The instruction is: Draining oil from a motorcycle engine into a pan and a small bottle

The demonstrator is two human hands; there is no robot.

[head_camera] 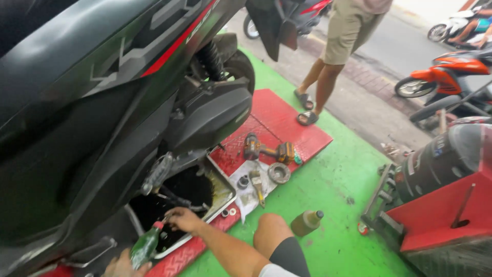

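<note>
The left hand point(122, 266) grips a green plastic bottle point(145, 248), tilted, its red cap up and to the right. The right hand point(182, 219) pinches that cap point(159, 224) above the metal drain tray point(225, 197).

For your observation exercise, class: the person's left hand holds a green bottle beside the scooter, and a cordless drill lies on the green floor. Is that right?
Not quite. In the head view the cordless drill lies on the red ramp plate, not the green floor. The left hand does hold the green bottle beside the scooter.

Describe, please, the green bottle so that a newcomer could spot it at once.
Start at the black scooter and drop to the metal tray beneath it. At the tray's near edge the left hand holds the green bottle, tilted, red-capped; the other bottle lies brownish on the green floor.
</note>
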